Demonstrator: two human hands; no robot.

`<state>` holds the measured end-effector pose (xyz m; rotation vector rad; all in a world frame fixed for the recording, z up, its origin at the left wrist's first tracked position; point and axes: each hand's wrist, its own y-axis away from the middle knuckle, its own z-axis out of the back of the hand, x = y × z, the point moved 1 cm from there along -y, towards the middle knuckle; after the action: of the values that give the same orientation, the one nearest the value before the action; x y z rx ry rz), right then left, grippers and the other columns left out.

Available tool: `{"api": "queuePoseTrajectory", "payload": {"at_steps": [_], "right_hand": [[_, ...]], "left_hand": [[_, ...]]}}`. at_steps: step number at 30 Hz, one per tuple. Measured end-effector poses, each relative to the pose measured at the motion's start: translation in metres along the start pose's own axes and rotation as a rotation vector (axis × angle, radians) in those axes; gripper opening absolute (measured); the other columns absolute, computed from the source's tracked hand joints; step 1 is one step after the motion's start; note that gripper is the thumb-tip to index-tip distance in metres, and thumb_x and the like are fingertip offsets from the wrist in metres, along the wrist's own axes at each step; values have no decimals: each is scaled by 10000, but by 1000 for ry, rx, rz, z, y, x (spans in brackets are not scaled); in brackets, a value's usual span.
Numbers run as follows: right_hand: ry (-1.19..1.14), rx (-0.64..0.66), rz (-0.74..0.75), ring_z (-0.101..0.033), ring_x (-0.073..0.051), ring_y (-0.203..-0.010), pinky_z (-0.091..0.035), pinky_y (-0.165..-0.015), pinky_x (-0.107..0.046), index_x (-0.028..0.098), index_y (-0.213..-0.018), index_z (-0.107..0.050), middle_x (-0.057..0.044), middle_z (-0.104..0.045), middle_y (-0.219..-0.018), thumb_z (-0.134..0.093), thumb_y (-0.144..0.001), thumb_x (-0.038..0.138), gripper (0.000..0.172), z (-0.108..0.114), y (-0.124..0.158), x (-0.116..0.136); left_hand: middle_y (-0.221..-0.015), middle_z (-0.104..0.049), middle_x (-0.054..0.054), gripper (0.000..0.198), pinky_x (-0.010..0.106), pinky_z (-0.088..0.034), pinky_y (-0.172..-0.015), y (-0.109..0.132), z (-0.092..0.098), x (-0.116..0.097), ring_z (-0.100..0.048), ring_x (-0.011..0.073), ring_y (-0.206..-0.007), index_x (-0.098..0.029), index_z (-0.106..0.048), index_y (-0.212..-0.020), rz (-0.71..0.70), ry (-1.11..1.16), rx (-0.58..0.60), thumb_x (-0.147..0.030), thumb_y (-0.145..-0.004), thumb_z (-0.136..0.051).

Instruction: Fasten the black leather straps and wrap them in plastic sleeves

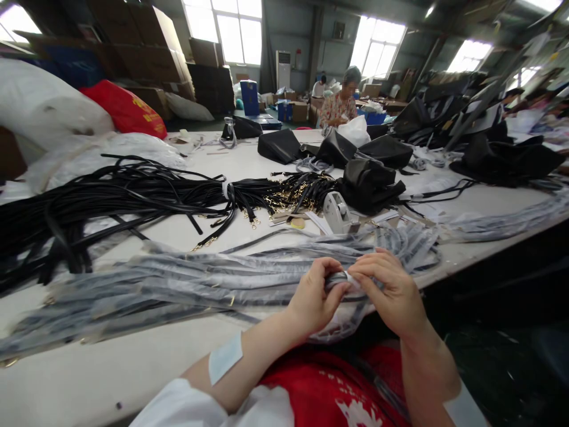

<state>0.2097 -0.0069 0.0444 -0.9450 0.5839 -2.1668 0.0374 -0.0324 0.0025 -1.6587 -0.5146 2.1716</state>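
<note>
My left hand (320, 290) is closed round a dark strap (336, 277) in a clear plastic sleeve, just above the table's near edge. Fingers of my right hand (391, 287) pinch whitish wrapping on that same strap, close beside the left fingertips. Exactly what sits between the right fingertips is partly hidden. Beneath and to the left of both hands lies a wide heap of plastic-sleeved straps (178, 279), some showing gold metal fittings.
Beyond the heap lies a tied bundle of black straps (133, 190) with gold clasps. A tape dispenser (338, 212) stands near the hands. Black bags (368, 181) sit farther back. Across the table, a person (342, 107) in a patterned top is present.
</note>
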Motion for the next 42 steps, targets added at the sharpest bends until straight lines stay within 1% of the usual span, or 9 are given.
{"api": "queuePoseTrajectory", "payload": {"at_steps": [7,12,18,25,31,33,36,38,42], "right_hand": [[242,10,214,-628,-236,-1022,-422,-1016,-472,211,-1194,-656,-68,-721,-1060,-638,-874,147,327,-1,11,4],[278,-55,248,-633,-237,-985,-465,-977,-465,210,-1158,-664,-65,-728,-990,-674,-853,127,315,-2,19,3],[418,-32,289,-656,-224,-925,-481,-968,-435,165,-1120,-675,-69,-744,-952,-699,-854,133,269,-2,23,9],[398,58,385,-651,-234,-1047,-452,-1027,-433,188,-1098,-691,-64,-743,-1059,-673,-863,119,245,-9,41,19],[163,-86,-24,-608,-298,-1137,-500,-982,-483,182,-1331,-515,-142,-652,-1210,-718,-822,344,571,-5,38,4],[120,-30,-129,-643,-286,-1075,-482,-1005,-497,203,-1278,-536,-106,-693,-1118,-677,-848,398,493,-7,35,-1],[59,1,-171,-689,-246,-955,-456,-1035,-479,236,-1015,-625,-44,-735,-946,-577,-920,361,164,-12,33,-5],[27,4,-188,-695,-233,-931,-454,-1033,-461,234,-940,-630,-40,-739,-926,-533,-945,342,145,-14,33,-5],[-22,115,-177,-667,-253,-1009,-451,-1025,-464,216,-1088,-622,-74,-722,-1044,-602,-891,380,257,-17,33,0]], "left_hand": [[-1087,-728,76,233,326,-487,-960,-15,4,-6,-654,204,-1024,-168,-702,-1068,229,192,110,-204,-868,-588],[-1125,-729,89,302,335,-505,-957,-14,-1,-5,-659,232,-1042,-145,-728,-1088,394,446,167,-306,-857,-621],[-977,-756,68,361,359,-527,-910,-9,-6,1,-661,245,-970,-151,-755,-1041,509,466,186,-417,-815,-665],[-933,-742,90,457,276,-506,-768,-14,-1,9,-641,184,-823,-107,-742,-1021,663,602,35,-463,-734,-740],[-801,-691,36,437,214,-454,-643,-19,1,5,-579,111,-677,-115,-727,-963,724,727,129,-465,-706,-770],[-817,-685,38,410,220,-458,-650,-17,-3,3,-588,122,-703,-122,-718,-940,707,687,173,-478,-738,-736],[-869,-683,39,384,237,-469,-709,-14,-7,4,-602,144,-784,-139,-693,-950,597,528,160,-496,-816,-645],[-879,-677,37,366,246,-472,-734,-13,-9,6,-601,148,-806,-142,-667,-982,526,440,131,-478,-855,-598],[-890,-677,48,332,244,-478,-715,-12,-9,12,-608,143,-786,-139,-607,-1043,506,428,65,-424,-874,-579]]}}
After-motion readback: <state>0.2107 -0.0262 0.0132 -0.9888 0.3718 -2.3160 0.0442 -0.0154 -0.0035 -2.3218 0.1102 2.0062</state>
